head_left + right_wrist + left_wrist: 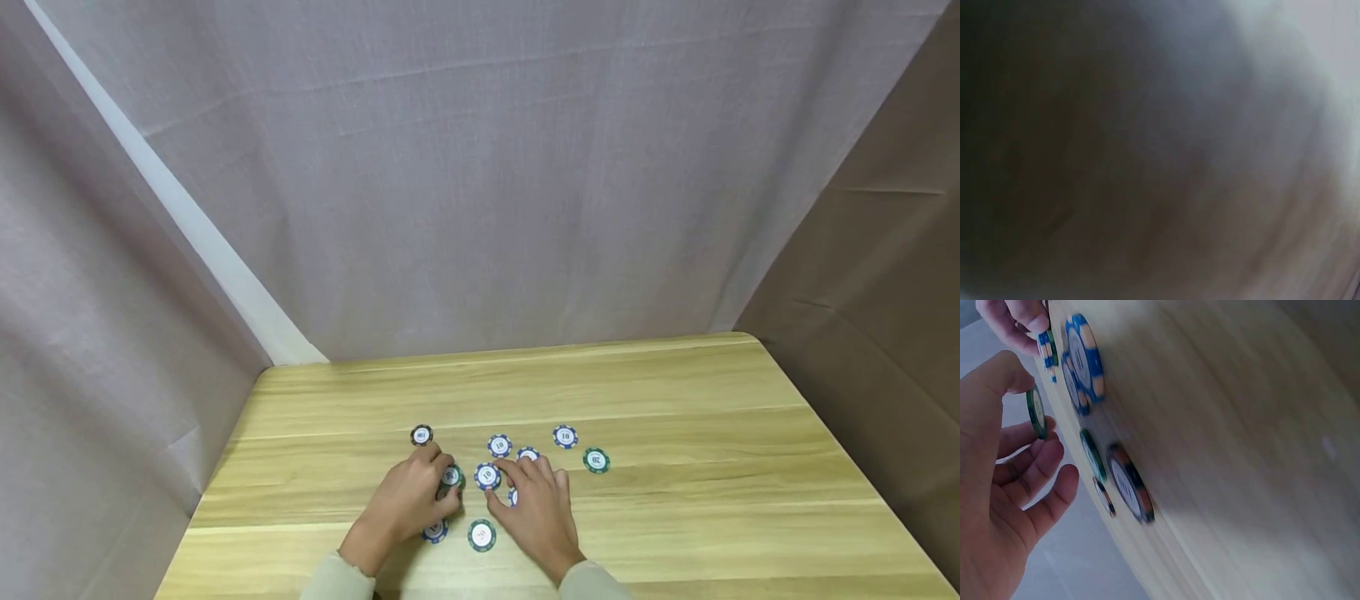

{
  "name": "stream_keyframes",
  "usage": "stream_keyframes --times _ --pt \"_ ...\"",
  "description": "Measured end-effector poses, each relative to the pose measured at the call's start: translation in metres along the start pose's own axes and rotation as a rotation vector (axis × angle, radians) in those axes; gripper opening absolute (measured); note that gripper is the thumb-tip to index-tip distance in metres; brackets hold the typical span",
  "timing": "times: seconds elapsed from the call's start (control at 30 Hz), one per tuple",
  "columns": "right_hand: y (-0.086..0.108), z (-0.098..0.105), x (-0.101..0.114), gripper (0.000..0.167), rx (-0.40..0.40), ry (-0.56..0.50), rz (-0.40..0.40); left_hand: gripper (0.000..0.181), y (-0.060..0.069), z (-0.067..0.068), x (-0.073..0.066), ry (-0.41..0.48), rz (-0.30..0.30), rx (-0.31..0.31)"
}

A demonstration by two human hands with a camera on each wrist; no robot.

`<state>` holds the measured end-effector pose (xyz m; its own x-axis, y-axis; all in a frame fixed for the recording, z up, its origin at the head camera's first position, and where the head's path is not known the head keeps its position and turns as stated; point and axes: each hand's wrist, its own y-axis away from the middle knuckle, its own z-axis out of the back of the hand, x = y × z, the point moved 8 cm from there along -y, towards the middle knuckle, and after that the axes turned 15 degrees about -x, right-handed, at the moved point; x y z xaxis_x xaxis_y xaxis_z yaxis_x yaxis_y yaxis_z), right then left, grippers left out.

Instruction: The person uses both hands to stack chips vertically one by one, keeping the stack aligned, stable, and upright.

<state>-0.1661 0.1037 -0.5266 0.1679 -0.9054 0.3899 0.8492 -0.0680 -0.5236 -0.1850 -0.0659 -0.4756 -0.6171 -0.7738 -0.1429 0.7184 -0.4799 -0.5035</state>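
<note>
My left hand (411, 498) pinches a green chip (452, 476) between thumb and index finger; in the left wrist view the hand (1013, 462) holds that green chip (1036, 412) on edge, raised off the table. My right hand (534, 510) has its thumb and index finger at the edge of a blue chip (487, 476) marked 10. Two more blue chips lie partly hidden by the right hand, one above (528, 453) and one beneath its fingers (513, 497). The right wrist view is dark and blurred.
On the wooden table (675, 517) lie a black chip (422, 434), blue chips (499, 445) (566, 436), green chips (596, 460) (482, 535) and a blue chip (435, 531) beside the left hand. Grey curtain (480, 183) stands behind the table.
</note>
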Motion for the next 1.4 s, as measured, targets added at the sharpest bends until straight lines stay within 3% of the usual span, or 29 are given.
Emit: stream_keyframes --times 0.27,0.73,0.87,1.13,1.4 --pt "0.000 0.000 0.003 0.048 -0.019 0.002 0.012 0.039 -0.012 -0.012 -0.020 -0.011 -0.107 0.017" --pt "0.000 -0.004 0.005 0.048 0.009 -0.004 0.005 0.052 -0.017 -0.024 -0.025 -0.014 -0.165 0.057" --pt "0.000 -0.004 0.006 0.048 0.006 -0.004 0.008 0.058 -0.015 -0.027 -0.024 0.018 -0.143 0.096" --pt "-0.003 0.001 0.005 0.049 -0.022 -0.015 0.031 0.067 -0.013 -0.028 -0.022 0.157 -0.011 0.113" --pt "-0.001 0.001 0.001 0.050 -0.026 -0.035 0.010 0.060 -0.014 -0.029 -0.027 0.173 0.034 0.119"
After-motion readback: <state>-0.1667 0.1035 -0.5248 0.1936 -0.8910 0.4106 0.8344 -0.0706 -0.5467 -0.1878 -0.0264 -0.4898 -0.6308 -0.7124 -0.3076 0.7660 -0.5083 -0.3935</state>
